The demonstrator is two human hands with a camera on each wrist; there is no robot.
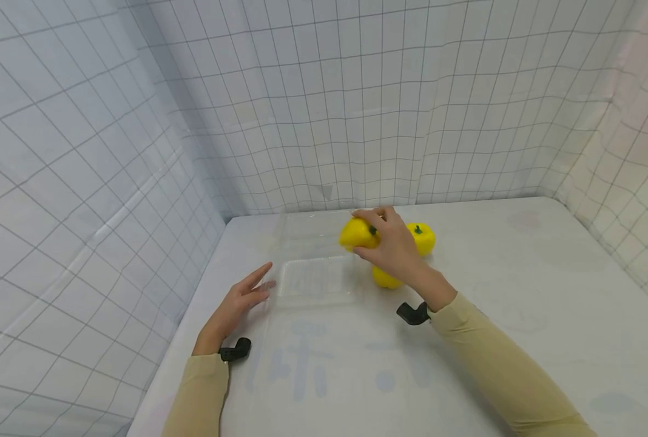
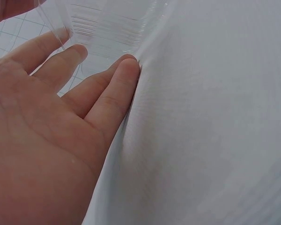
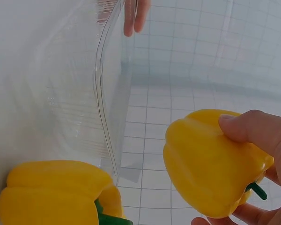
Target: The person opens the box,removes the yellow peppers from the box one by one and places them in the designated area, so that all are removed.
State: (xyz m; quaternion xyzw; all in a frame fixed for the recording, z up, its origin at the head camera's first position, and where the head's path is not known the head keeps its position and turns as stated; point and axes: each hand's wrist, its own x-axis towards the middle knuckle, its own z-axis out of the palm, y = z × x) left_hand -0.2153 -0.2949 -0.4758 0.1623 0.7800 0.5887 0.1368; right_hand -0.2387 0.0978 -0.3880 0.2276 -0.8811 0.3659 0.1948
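Observation:
My right hand (image 1: 394, 246) grips a yellow bell pepper (image 1: 355, 235) with a green stem, held up at the right side of a clear plastic container (image 1: 286, 301). In the right wrist view, the thumb presses on the top of this pepper (image 3: 210, 159), while other fingers support it from below. My left hand (image 1: 236, 306) is beside the container's left side, fingers loosely extended. The left wrist view shows its fingertips close against the ribbed clear wall (image 2: 107, 23); whether they all touch it cannot be told.
Two more yellow peppers lie on the white table right of the container: one upright farther back (image 1: 423, 240), another nearer (image 1: 385, 279), partly hidden by my right hand. What seems a raised clear lid (image 1: 313, 226) stands behind. Gridded white curtains (image 1: 324, 109) surround the table.

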